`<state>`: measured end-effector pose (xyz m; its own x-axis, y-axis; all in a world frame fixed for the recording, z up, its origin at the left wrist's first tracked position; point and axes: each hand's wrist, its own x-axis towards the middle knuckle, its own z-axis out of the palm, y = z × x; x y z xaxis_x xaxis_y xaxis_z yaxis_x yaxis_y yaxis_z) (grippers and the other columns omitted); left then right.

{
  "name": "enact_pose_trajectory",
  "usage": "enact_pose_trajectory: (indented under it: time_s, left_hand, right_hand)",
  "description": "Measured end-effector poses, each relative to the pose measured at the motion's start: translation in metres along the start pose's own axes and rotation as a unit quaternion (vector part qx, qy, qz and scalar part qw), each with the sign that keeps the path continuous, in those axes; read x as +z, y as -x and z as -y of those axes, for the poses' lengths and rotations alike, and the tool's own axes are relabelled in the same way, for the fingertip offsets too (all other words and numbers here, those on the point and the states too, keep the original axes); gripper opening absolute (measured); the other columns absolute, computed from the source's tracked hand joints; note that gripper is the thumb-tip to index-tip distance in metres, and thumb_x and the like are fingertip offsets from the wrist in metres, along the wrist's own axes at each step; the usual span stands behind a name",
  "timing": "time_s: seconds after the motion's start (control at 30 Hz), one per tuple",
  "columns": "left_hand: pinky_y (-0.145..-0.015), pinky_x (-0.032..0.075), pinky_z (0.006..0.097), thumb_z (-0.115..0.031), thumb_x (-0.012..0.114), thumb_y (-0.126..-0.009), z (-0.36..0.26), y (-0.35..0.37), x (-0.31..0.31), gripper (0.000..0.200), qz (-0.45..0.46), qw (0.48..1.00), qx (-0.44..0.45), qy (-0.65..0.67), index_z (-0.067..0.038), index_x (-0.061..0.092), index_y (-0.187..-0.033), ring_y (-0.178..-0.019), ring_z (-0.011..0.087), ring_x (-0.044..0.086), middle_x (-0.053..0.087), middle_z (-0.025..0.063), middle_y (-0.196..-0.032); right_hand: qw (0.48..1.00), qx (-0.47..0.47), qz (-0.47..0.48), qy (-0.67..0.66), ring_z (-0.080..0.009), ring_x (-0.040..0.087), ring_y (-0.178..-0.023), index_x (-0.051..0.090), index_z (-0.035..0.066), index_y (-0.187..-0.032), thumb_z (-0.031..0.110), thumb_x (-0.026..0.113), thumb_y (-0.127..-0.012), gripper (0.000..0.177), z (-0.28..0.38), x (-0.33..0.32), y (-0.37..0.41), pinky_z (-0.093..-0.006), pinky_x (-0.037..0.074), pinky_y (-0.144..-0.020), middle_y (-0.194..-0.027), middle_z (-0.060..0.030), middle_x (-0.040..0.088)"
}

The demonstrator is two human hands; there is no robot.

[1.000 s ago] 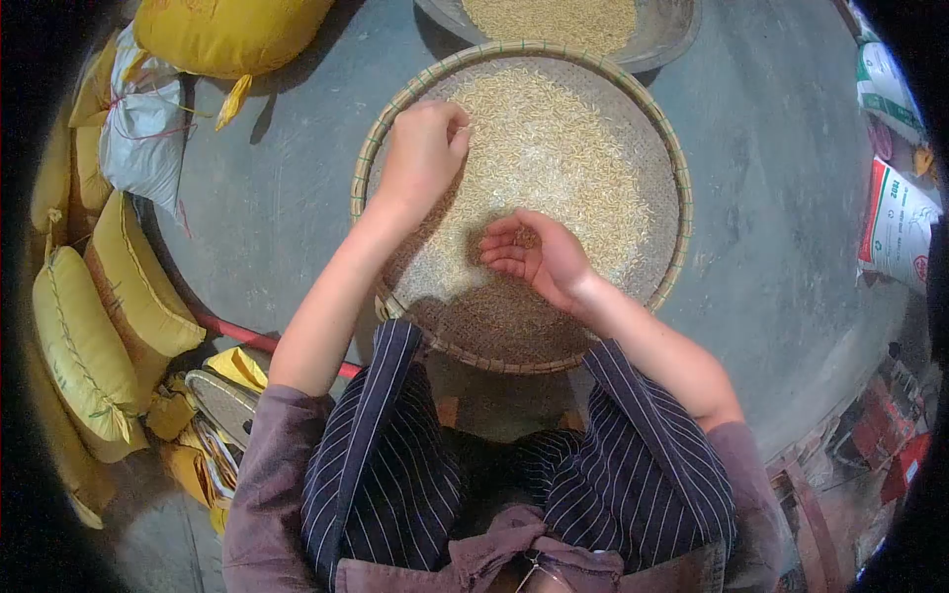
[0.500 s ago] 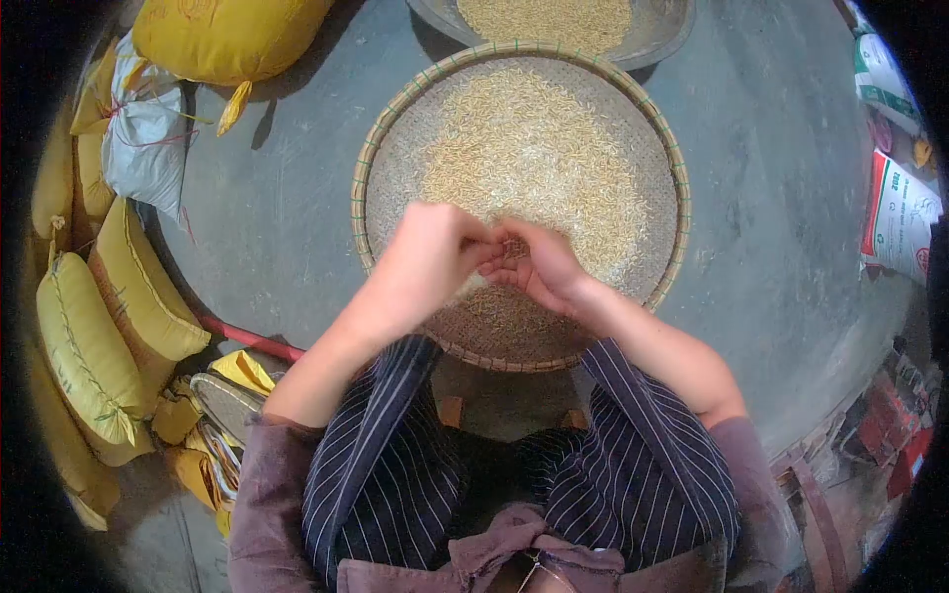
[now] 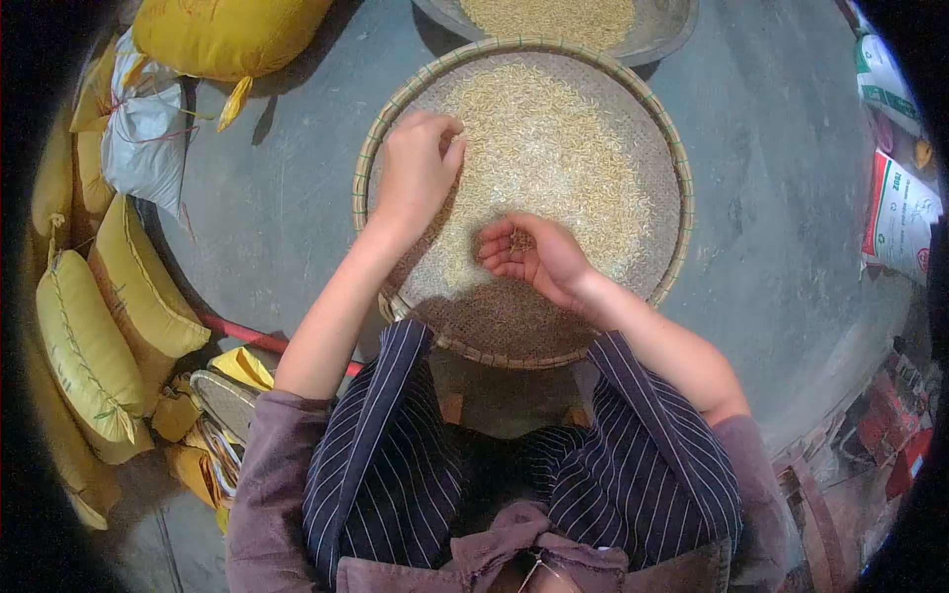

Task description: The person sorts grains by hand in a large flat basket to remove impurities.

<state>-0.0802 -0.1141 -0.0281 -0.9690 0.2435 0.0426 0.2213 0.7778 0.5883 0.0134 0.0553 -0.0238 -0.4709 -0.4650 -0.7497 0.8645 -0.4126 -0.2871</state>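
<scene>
A round woven winnowing basket [image 3: 672, 119] holds a spread of straw-coloured grain [image 3: 554, 148] that looks like unhusked rice, with paler kernels in its middle. Over the basket's left side is my left hand [image 3: 420, 163], thumb and fingers pinched together beside the grain; whatever lies between the fingertips is too small to see. My right hand [image 3: 539, 259] hovers palm up above the near part of the basket, fingers curled into a cup. A small heap of brownish grains [image 3: 521, 240] rests in that palm. Shadow darkens the grain nearest my knees.
Beyond the basket stands a wide metal pan [image 3: 657, 40] of more grain. Full yellow sacks [image 3: 89, 341] and a white tied bag [image 3: 143, 148] line the left, with a large yellow sack [image 3: 232, 35] at the upper left. Printed bags [image 3: 900, 212] lie far right.
My left hand has moved away from my right hand, going up and left to the basket's left side. The right hand stays cupped in nearly the same place.
</scene>
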Motion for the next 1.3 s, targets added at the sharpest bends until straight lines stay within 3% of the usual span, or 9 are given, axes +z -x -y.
enact_pose_trajectory:
  time_s: [0.33,0.5,0.53,0.6,0.7,0.83,0.9,1.03,1.3]
  left_hand:
    - [-0.063,0.053,0.0291,-0.002,0.068,-0.073,0.001,0.0,-0.008,0.011,0.023,1.0,0.017,-0.01,0.0,0.068,-0.084,-0.069,0.0213,0.066,0.065,0.0121,-0.08]
    - [-0.065,0.053,0.0293,-0.001,0.067,-0.072,-0.045,0.033,-0.037,0.016,0.123,0.985,-0.07,0.097,-0.002,0.069,-0.088,-0.072,0.0221,0.067,0.067,0.0131,-0.084]
    - [-0.065,0.053,0.0293,-0.001,0.067,-0.072,-0.052,0.044,-0.038,0.016,0.123,0.985,-0.071,0.096,-0.002,0.069,-0.088,-0.072,0.0221,0.067,0.067,0.0131,-0.084]
    - [-0.066,0.053,0.031,0.0,0.065,-0.073,-0.06,0.059,-0.038,0.016,0.201,0.971,0.035,0.123,-0.002,0.069,-0.088,-0.074,0.023,0.066,0.067,0.0133,-0.082]
    - [-0.069,0.053,0.0329,0.001,0.065,-0.072,-0.062,0.056,-0.047,0.018,0.255,0.962,0.005,0.102,-0.002,0.069,-0.09,-0.077,0.0243,0.066,0.067,0.0137,-0.084]
    - [-0.073,0.05,0.038,-0.004,0.069,-0.069,-0.047,0.034,-0.053,0.024,0.208,0.972,-0.066,0.091,0.0,0.065,-0.093,-0.082,0.0333,0.063,0.063,0.0187,-0.083]
    - [-0.067,0.053,0.032,-0.006,0.074,-0.07,-0.023,0.025,-0.039,0.027,0.069,0.997,-0.005,-0.039,-0.001,0.066,-0.095,-0.074,0.0234,0.065,0.065,0.0137,-0.088]
    - [-0.065,0.053,0.0317,-0.009,0.076,-0.07,-0.003,0.012,-0.02,0.029,0.049,0.998,0.03,-0.006,-0.001,0.065,-0.096,-0.07,0.0228,0.065,0.064,0.0135,-0.087]
    - [-0.069,0.051,0.0341,-0.005,0.069,-0.072,-0.002,0.008,-0.014,0.016,0.084,0.995,-0.041,0.047,0.0,0.068,-0.088,-0.073,0.0264,0.064,0.064,0.0154,-0.081]
  right_hand:
    - [1.0,-0.018,0.014,-0.015,-0.0205,0.062,-0.081,0.056,-0.005,-0.104,0.028,0.04,-0.096,0.037,-0.001,-0.006,-0.003,-0.0322,0.052,-0.075,-0.089,-0.0123,0.061]
    - [1.0,-0.019,0.0,-0.022,-0.0206,0.061,-0.086,0.054,-0.003,-0.107,0.028,0.037,-0.098,0.037,-0.001,0.001,-0.002,-0.0317,0.052,-0.077,-0.094,-0.0129,0.06]
    - [0.999,-0.026,-0.006,-0.036,-0.0211,0.063,-0.082,0.054,-0.003,-0.108,0.027,0.038,-0.097,0.036,-0.003,0.003,-0.002,-0.032,0.053,-0.074,-0.092,-0.0141,0.061]
    - [0.999,-0.03,-0.021,-0.03,-0.021,0.062,-0.081,0.054,-0.003,-0.108,0.027,0.038,-0.097,0.035,-0.005,0.008,0.0,-0.0319,0.052,-0.074,-0.092,-0.0138,0.061]
    - [0.999,-0.022,-0.016,-0.017,-0.0203,0.062,-0.079,0.054,-0.002,-0.106,0.026,0.038,-0.096,0.033,-0.006,0.004,-0.001,-0.0317,0.052,-0.072,-0.09,-0.0126,0.061]
    - [1.0,0.011,-0.004,-0.01,-0.0188,0.06,-0.074,0.057,-0.002,-0.1,0.025,0.04,-0.095,0.033,-0.006,-0.005,-0.005,-0.0304,0.051,-0.069,-0.084,-0.0107,0.061]
    - [1.0,0.007,-0.001,-0.008,-0.0186,0.06,-0.074,0.058,-0.003,-0.099,0.025,0.041,-0.095,0.033,-0.004,-0.003,-0.003,-0.03,0.051,-0.069,-0.084,-0.0107,0.061]
    - [1.0,0.01,0.002,-0.008,-0.0183,0.06,-0.074,0.058,-0.005,-0.099,0.026,0.041,-0.095,0.035,-0.003,-0.004,-0.004,-0.0291,0.05,-0.069,-0.084,-0.0109,0.061]
    - [1.0,0.013,0.0,-0.004,-0.0169,0.059,-0.074,0.057,-0.004,-0.1,0.027,0.039,-0.097,0.037,-0.002,-0.006,-0.003,-0.0288,0.05,-0.07,-0.085,-0.0107,0.061]
